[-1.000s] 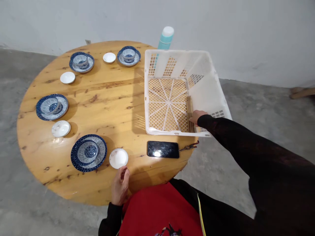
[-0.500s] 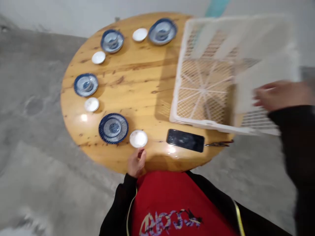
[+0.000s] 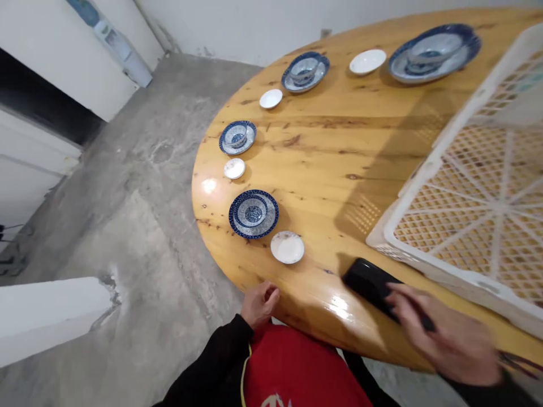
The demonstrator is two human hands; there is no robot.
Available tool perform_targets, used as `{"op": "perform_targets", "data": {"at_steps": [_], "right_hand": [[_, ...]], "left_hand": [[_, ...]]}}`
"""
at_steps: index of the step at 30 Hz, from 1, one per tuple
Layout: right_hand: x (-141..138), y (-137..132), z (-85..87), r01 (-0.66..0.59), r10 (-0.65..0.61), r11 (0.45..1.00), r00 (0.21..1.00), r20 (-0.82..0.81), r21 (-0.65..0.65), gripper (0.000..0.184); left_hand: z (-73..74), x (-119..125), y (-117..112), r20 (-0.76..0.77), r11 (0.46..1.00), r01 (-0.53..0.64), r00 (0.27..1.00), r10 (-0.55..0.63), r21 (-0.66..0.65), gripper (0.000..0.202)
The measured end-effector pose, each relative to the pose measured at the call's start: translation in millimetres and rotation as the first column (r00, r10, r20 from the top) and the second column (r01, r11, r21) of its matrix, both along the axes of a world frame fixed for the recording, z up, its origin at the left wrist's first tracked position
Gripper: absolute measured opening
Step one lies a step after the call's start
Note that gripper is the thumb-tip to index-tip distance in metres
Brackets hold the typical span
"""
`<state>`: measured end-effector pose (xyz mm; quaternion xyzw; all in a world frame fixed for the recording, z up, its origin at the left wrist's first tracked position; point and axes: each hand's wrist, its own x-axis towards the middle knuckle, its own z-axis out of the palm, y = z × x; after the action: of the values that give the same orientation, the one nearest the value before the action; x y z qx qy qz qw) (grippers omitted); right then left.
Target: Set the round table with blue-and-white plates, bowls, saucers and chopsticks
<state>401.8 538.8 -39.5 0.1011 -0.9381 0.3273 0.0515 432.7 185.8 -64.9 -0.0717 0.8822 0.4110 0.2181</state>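
At the table's near edge my left hand (image 3: 259,304) rests with its fingers curled in and nothing visible in them. The nearest thing to it is a small white dish (image 3: 287,247). My right hand (image 3: 449,333), a little blurred, is closed around a black mobile phone (image 3: 369,280) at the near right of the table. Its fingers lie across the phone's right part and hide some of it. Beside the white dish stands a blue-patterned bowl (image 3: 253,213) nested on a blue-rimmed plate (image 3: 253,233).
A large white plastic crate (image 3: 428,169) stands on the wooden table (image 3: 326,192) at right. Along the far rim are more blue-patterned plates with bowls (image 3: 305,72) and white dishes (image 3: 367,61). Partly hidden pliers (image 3: 521,363) lie past my right hand. A white pillar (image 3: 55,311) is at lower left.
My right hand has moved from the crate down to the phone and closed on it; the phone now lies more slanted. The view has swung left. My left hand stays at the table edge.
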Motion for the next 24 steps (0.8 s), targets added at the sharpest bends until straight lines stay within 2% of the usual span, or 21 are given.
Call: {"op": "perform_targets", "data": {"at_steps": [2, 5, 7, 9, 12, 15, 17, 19, 22, 24], "right_hand": [[2, -40, -26.5, -0.097, 0.093, 0.992, 0.994, -0.063, -0.074, 0.025], [23, -86, -51.4, -0.217, 0.212, 0.969, 0.976, -0.052, -0.121, 0.025], [43, -106, -61.1, -0.207, 0.208, 0.97, 0.978, -0.009, -0.126, 0.027], [61, -122, -68.6, -0.14, 0.146, 0.983, 0.988, 0.042, -0.116, 0.029], [78, -148, -77.2, -0.082, 0.095, 0.992, 0.986, 0.136, -0.1, 0.028], [85, -191, -81.5, -0.006, 0.027, 0.995, 0.977, 0.214, -0.097, 0.026], [86, -231, -82.7, 0.055, -0.017, 0.99, 0.961, 0.277, -0.129, 0.028], [84, -277, -83.2, 0.082, -0.008, 0.978, 0.934, 0.358, -0.192, 0.03], [79, -352, -80.8, 0.016, 0.094, 0.962, 0.918, 0.385, -0.274, 0.034], [73, -398, -75.7, -0.113, 0.209, 0.955, 0.912, 0.353, -0.274, 0.036]], "left_hand": [[1.1, 14, -7, 0.021, 0.999, -0.042, 0.999, 0.042, -0.013, 0.029], [0.7, 27, -18, 0.055, 0.995, -0.096, 0.994, 0.096, 0.001, 0.029], [-0.8, 30, -28, 0.058, 0.993, -0.116, 0.992, 0.115, 0.015, 0.028], [-3.0, 31, -42, 0.039, 0.992, -0.119, 0.992, 0.118, 0.035, 0.028], [-7.1, 33, -73, -0.002, 0.992, -0.104, 0.995, 0.104, 0.068, 0.027], [-11.4, 37, -122, -0.028, 0.991, -0.096, 0.995, 0.099, 0.092, 0.027], [-13.0, 43, -164, -0.047, 0.991, -0.102, 0.993, 0.107, 0.091, 0.029], [-12.7, 51, -209, -0.074, 0.988, -0.134, 0.987, 0.139, 0.074, 0.03], [-9.9, 66, -274, -0.095, 0.967, -0.249, 0.963, 0.254, 0.054, 0.032], [-9.1, 77, -311, -0.098, 0.94, -0.337, 0.935, 0.34, 0.048, 0.035]]}}
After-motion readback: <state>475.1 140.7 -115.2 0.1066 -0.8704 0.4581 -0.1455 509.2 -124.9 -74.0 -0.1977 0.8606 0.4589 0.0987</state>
